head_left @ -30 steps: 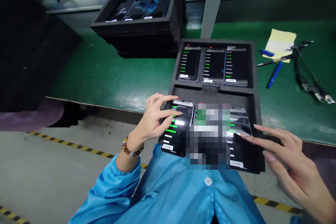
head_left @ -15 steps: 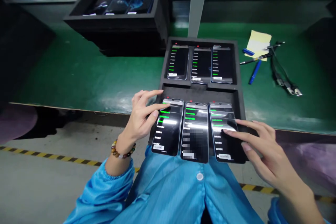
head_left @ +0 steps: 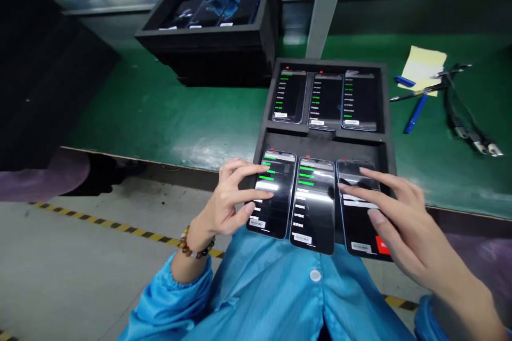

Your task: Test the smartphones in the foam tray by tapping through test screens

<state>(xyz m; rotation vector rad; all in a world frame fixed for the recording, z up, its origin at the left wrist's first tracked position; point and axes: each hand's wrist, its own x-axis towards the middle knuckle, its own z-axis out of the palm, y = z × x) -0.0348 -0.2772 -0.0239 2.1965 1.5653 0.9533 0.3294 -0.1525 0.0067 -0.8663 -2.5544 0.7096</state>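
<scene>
blue smock (head_left: pixel 280 298): one, nearest, along the bottom edge.

left hand (head_left: pixel 228 200): one, with a bead bracelet (head_left: pixel 196 245) at the wrist. fingers loose and spread, grasping nothing. fingertips rest on the screen of the near left phone (head_left: pixel 274 194).

right hand (head_left: pixel 400 218): one. fingers loose and spread, grasping nothing. fingertips lie on the screen of the near right phone (head_left: pixel 356 224).

near middle phone (head_left: pixel 314 205): one, untouched, between the other two.

near row, count three: screens up and lit, side by side, edges just beside one another. each long axis runs away from the person, top end to the far side. the bottom ends point at the smock and reach past the tray's near rim.

foam tray (head_left: pixel 390 133): one, black, two compartments. it sits at the near edge of the green bench (head_left: pixel 160 112) and overhangs it.

far phones (head_left: pixel 326 101): three, in the far compartment, screens up, same heading as the near row. phones in this tray, total six.

right of the tray: one yellow notepad (head_left: pixel 424 66), one blue pen (head_left: pixel 414 112), one dark pen (head_left: pixel 412 93), a bundle of cables (head_left: pixel 468 122).

behind the tray: one metal post (head_left: pixel 328 5), upright.

far left: stack of black trays (head_left: pixel 216 42), dark phones in the top one, number cannot be told.
</scene>
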